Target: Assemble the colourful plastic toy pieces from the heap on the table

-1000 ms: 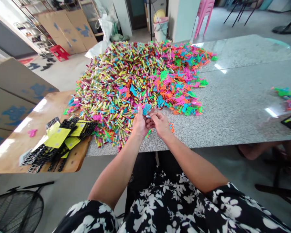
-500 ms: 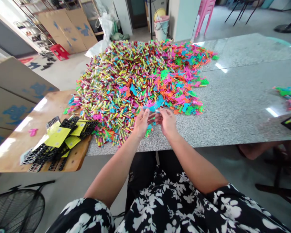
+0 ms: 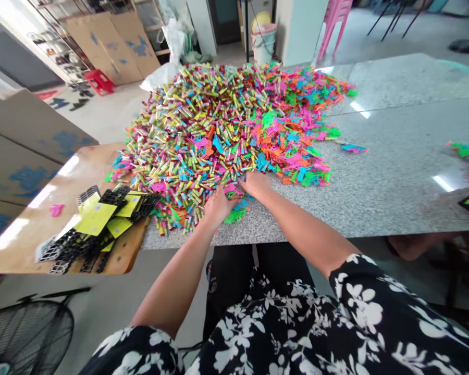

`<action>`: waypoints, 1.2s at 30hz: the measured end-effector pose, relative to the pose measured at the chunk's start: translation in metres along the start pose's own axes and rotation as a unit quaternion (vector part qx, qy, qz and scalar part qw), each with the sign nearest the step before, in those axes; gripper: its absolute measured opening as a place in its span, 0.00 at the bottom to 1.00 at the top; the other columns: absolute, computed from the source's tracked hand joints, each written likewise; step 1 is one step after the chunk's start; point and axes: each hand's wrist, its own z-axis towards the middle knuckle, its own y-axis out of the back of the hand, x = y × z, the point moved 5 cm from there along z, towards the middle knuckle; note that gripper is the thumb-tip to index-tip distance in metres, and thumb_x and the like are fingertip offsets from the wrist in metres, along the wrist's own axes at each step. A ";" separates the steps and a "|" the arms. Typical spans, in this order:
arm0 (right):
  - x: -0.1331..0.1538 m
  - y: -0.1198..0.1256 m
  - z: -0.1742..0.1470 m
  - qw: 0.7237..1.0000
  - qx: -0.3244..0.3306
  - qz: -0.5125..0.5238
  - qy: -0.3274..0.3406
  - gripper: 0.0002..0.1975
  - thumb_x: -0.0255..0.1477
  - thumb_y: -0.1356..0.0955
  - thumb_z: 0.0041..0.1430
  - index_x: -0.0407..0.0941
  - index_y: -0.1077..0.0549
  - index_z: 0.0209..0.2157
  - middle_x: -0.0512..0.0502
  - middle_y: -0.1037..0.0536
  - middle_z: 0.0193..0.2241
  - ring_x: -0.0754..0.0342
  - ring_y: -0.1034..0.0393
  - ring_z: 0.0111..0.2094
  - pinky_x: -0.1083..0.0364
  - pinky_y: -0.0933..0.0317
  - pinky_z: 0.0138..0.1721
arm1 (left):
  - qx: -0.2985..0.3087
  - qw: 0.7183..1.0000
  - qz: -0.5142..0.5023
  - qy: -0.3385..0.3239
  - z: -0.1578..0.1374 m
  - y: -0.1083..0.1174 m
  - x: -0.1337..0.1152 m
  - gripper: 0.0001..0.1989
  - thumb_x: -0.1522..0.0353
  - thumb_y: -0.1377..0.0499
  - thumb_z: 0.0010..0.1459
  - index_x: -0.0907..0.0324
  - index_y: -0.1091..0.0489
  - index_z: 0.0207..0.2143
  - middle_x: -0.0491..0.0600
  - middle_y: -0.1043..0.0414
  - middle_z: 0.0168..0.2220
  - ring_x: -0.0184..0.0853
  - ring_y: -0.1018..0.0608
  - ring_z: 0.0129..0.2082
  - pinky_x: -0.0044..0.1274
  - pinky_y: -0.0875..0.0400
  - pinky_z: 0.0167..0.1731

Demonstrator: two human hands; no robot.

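Two bare hands work at one grey speckled bench (image 3: 297, 219). The left hand (image 3: 218, 205) is partly open, its thumb stretched away from the fingers, which reach into the near edge of the heap; whether it has hold of anything cannot be told. The right hand (image 3: 256, 185) is bent down with its fingers curled, the tips hidden at the pile's edge, so its grip cannot be told either.

Between the two hands lies one pink piece (image 3: 232, 190), just beside the left hand's fingers. One blue piece (image 3: 242, 204) is near the left thumb, and green plastic (image 3: 236, 215) sits just on the near side of that thumb.

Beyond both hands and to the left of them spreads one big heap of small banded tubes (image 3: 180, 135), too many to count. Beyond the right hand and to its right, a heap of flat pieces (image 3: 289, 151) in pink, orange, green and blue adjoins the tubes, likewise past counting. Farther right of the right hand, well apart from that heap, lies one small blue-and-pink clump (image 3: 352, 148).

Well left of the left hand, one wooden bench (image 3: 121, 255) carries a stack of black racks (image 3: 72, 245), at least four yellow cards (image 3: 96, 219) and one pink toy part (image 3: 57, 209).
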 end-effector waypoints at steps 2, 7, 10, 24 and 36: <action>0.009 -0.004 0.009 0.999 0.024 -0.035 -0.006 0.22 0.37 0.31 0.70 0.38 0.20 0.57 0.24 0.19 0.57 0.35 0.22 0.58 0.45 0.30 0.56 | 0.010 1.000 0.011 0.004 0.003 0.004 0.000 0.39 0.46 0.31 0.59 0.54 0.32 0.66 0.60 0.20 0.58 0.54 0.20 0.59 0.37 0.28 0.57; 0.004 -0.008 0.012 0.999 0.048 -0.011 0.012 0.17 0.37 0.30 0.67 0.41 0.17 0.50 0.29 0.17 0.53 0.36 0.21 0.55 0.48 0.30 0.52 | -0.038 0.999 0.017 -0.027 0.009 0.013 0.001 0.35 0.43 0.33 0.60 0.54 0.28 0.62 0.63 0.27 0.63 0.57 0.25 0.64 0.40 0.30 0.59; -0.003 -0.013 0.002 0.997 0.030 0.034 0.067 0.13 0.39 0.29 0.67 0.45 0.17 0.40 0.37 0.14 0.45 0.42 0.20 0.50 0.51 0.31 0.49 | -0.045 0.998 0.031 -0.039 0.014 0.009 -0.001 0.35 0.45 0.32 0.60 0.56 0.28 0.61 0.66 0.30 0.63 0.60 0.29 0.66 0.41 0.31 0.60; -0.022 0.029 -0.042 0.912 -0.084 0.367 0.164 0.12 0.39 0.31 0.64 0.47 0.23 0.43 0.48 0.19 0.35 0.50 0.26 0.36 0.52 0.32 0.41 | 0.013 0.915 -0.390 -0.106 0.035 0.032 0.000 0.22 0.51 0.28 0.54 0.59 0.21 0.41 0.47 0.22 0.34 0.38 0.20 0.37 0.31 0.24 0.43; -0.018 0.048 -0.053 0.872 -0.010 0.463 0.157 0.16 0.40 0.28 0.59 0.45 0.18 0.44 0.48 0.19 0.32 0.55 0.27 0.27 0.56 0.32 0.30 | 0.158 0.888 -0.394 -0.179 0.013 0.040 -0.025 0.20 0.52 0.31 0.59 0.61 0.17 0.40 0.51 0.18 0.33 0.33 0.23 0.26 0.24 0.27 0.25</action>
